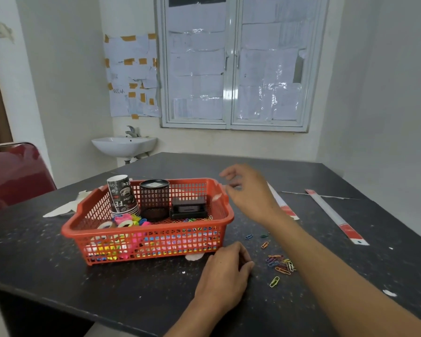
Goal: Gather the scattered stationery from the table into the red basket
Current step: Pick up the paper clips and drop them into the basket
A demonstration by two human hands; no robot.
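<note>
A: Where's the red basket?

B: On the desk, toward its left edge. Already in it: a stack of paper coffee cups, a black mesh pen holder, a black boxy item, tape rolls and some loose clips.

A: What's left out?

B: A pile of coloured paper clips close to the desk's near edge, just beside the basket's front right corner, with a few strays around it. Also two long white strips with red ends, one partly behind the right forearm and one toward the right edge. They may be rulers, but I can't confirm.

A: And the hands?

B: The right hand hangs over the basket's right end, fingers loosely curled and blurred. I can't tell if it pinches a clip. The left hand rests palm down on the desk beside the clip pile, fingers loosely bent, with nothing seen in it.

A: Progress?

B: Well along, I'd judge. The bulky items are in; the clips and strips remain.
</note>
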